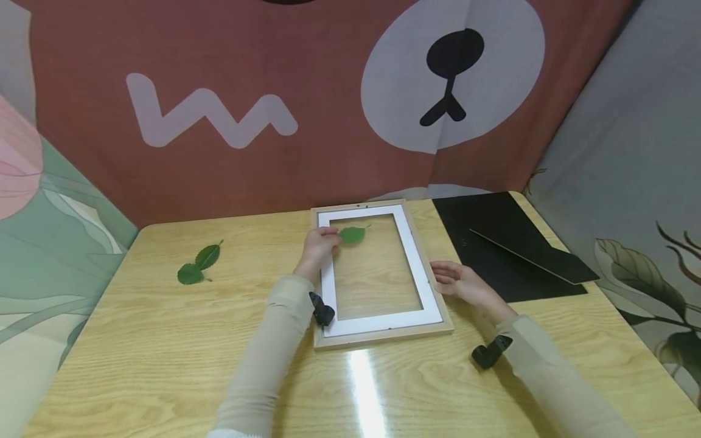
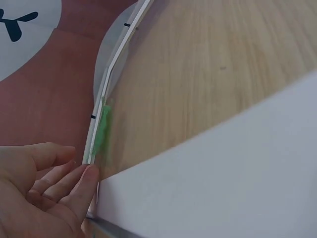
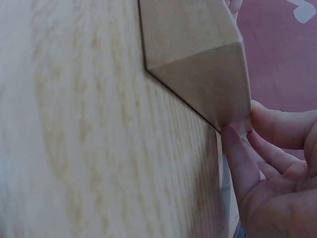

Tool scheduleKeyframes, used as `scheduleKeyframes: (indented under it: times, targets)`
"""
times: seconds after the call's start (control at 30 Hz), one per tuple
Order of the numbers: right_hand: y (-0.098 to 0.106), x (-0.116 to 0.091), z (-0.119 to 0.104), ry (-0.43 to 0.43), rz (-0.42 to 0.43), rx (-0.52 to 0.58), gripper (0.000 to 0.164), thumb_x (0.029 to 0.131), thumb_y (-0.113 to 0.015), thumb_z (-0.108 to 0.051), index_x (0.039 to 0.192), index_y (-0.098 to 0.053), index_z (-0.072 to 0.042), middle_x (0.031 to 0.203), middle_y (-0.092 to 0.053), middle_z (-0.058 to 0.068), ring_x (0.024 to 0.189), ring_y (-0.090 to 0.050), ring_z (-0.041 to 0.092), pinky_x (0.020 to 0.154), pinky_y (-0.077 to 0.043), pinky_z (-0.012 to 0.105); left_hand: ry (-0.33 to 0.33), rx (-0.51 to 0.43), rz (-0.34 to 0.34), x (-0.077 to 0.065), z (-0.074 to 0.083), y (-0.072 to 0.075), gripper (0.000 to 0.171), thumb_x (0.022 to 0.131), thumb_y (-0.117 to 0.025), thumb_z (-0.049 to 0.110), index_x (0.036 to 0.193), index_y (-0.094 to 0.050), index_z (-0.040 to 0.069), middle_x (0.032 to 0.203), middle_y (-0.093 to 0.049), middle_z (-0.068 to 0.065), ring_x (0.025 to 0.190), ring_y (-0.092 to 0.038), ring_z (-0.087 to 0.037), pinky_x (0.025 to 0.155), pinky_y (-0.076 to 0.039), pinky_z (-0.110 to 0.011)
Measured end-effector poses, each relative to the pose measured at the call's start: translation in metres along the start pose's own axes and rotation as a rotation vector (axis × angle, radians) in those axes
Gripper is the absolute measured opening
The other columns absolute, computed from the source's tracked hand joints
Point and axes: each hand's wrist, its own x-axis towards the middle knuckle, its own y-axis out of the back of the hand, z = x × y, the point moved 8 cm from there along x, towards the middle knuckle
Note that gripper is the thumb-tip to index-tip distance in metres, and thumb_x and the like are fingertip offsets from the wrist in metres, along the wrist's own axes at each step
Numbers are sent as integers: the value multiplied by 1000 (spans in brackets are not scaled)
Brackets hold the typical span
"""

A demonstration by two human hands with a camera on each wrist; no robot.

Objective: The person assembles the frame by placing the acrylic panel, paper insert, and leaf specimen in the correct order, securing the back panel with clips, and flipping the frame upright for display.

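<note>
A light wooden picture frame (image 1: pixel 383 340) with a white mat (image 1: pixel 378 321) and a clear pane lies face up on the table. On it, inside the mat's opening near the top left, rests a green leaf (image 1: pixel 352 235). My left hand (image 1: pixel 317 248) reaches over the frame's left side, fingertips right at the leaf's near end; the left wrist view has the leaf (image 2: pixel 101 131) just beyond the thumb. My right hand (image 1: pixel 462 283) holds the frame's right edge. In the right wrist view, thumb and forefinger meet the wooden side of the frame (image 3: pixel 198 84).
Two more green leaves (image 1: pixel 199 266) lie together on the left of the wooden table (image 1: pixel 137 347). To the right is a black backing board (image 1: pixel 476 219), with a smaller black stand flap (image 1: pixel 569 266) sticking up from it. Printed curtains (image 1: pixel 246 182) border the table's back and sides.
</note>
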Motion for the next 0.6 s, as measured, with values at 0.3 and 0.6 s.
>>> scheduleKeyframes:
  times: [0.3,0.6]
  targets:
    - [-2,-1,-1,4,0,11,60,95,-56,-11,146,-29,5,149,-35,28,138,-36,40,114,-35,48,-54,18,-22,-3,6,9,36,90,-56,0,125,-58,-6,125,-62,-24,88,-62,-16,75,-52,-21]
    - [-1,-1,0,9,6,3,60,95,-57,-10,145,-29,6,148,-35,29,137,-37,40,112,-38,44,-26,-4,-127,-17,9,21,41,95,-51,2,135,-48,-3,137,-54,-21,126,-54,-31,105,-47,-39]
